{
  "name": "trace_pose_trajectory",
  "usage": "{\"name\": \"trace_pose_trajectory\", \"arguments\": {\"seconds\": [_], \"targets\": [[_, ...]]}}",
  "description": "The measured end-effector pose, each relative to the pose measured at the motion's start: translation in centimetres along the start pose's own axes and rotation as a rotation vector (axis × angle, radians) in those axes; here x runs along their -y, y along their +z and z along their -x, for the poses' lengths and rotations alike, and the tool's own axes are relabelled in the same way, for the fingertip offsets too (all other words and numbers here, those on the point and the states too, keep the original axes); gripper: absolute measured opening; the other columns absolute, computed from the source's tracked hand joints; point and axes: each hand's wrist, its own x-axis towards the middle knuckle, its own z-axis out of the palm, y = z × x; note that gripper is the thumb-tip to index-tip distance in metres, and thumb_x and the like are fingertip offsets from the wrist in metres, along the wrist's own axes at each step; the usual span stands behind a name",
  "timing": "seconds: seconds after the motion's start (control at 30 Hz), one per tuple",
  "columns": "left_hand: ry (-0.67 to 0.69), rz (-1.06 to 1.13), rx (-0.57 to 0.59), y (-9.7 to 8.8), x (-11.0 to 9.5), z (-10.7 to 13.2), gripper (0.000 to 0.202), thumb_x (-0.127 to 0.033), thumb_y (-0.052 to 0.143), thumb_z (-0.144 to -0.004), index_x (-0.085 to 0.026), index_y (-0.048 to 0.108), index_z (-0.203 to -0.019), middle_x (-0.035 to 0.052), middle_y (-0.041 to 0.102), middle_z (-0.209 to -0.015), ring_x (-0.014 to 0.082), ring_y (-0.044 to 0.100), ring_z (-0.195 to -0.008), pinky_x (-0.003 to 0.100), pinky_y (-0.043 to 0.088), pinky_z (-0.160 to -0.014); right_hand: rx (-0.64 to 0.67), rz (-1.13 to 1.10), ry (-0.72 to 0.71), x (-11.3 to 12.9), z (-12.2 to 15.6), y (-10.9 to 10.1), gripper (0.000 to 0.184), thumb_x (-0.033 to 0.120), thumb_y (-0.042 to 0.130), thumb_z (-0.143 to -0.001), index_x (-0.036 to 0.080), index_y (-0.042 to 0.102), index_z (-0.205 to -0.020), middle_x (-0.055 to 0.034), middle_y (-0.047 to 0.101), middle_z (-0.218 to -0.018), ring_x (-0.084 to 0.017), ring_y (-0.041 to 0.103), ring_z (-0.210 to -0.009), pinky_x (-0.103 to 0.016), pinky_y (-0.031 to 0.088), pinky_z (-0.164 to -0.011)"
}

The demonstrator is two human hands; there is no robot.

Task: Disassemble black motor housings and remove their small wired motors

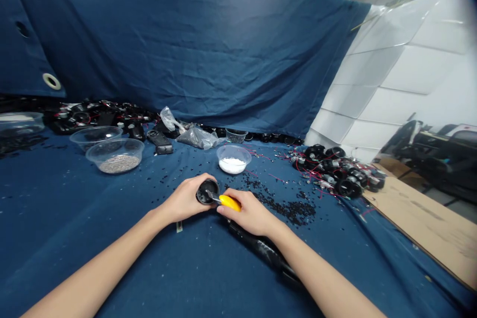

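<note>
My left hand (187,198) is closed around a round black cup-shaped part (207,191), its open end turned toward me. In my right hand (250,210) is a tool with a yellow handle (230,202) and a thin metallic shaft. The shaft's tip reaches into the opening of the black part; whether it touches the inside I cannot tell. A long black glossy object (266,252) lies beneath my right hand and forearm, partly hidden. Beyond both hands stands a clear bowl (234,153) with white material in it.
Small black pieces (294,211) are scattered right of my hands. A pile of black parts with red wires (337,169) lies farther right. At left are clear bowls, one with greyish contents (119,163), and a black device (160,141). Blue cloth (208,44) hangs behind.
</note>
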Motion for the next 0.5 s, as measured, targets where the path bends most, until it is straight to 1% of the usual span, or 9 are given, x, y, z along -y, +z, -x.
{"name": "trace_pose_trajectory", "arguments": {"seconds": [0.17,0.33,0.5], "targets": [[0.003,0.026,-0.009,0.16,-0.67,0.08,0.043,-0.023,0.069,-0.075,-0.022,0.054,-0.115,0.0018,0.065,-0.102,0.0196,0.063,-0.088,0.029,0.047,-0.078,0.011,-0.016,0.001,-0.02,0.05,0.09,0.021,0.039,0.057,-0.089,0.018,0.062,-0.089,0.0017,0.061,-0.076,-0.012,0.052,-0.067,-0.022,0.035,-0.064],[0.02,0.038,-0.015,0.25,-0.84,0.16,0.039,-0.016,0.063,-0.073,-0.021,0.054,-0.111,0.0019,0.064,-0.101,0.0188,0.062,-0.087,0.028,0.047,-0.078,0.006,-0.03,-0.01,-0.05,0.07,0.08,0.023,0.04,0.057,-0.089,0.018,0.063,-0.09,0.0017,0.06,-0.076,-0.012,0.051,-0.067,-0.022,0.035,-0.064],[0.016,0.034,-0.019,0.26,-0.93,0.18,0.039,-0.014,0.06,-0.07,-0.021,0.054,-0.108,0.0013,0.064,-0.098,0.0185,0.061,-0.085,0.028,0.047,-0.076,-0.005,-0.048,-0.01,0.1,0.04,-0.06,0.021,0.039,0.058,-0.089,0.018,0.063,-0.089,0.0022,0.059,-0.075,-0.011,0.051,-0.066,-0.021,0.035,-0.063]]}}
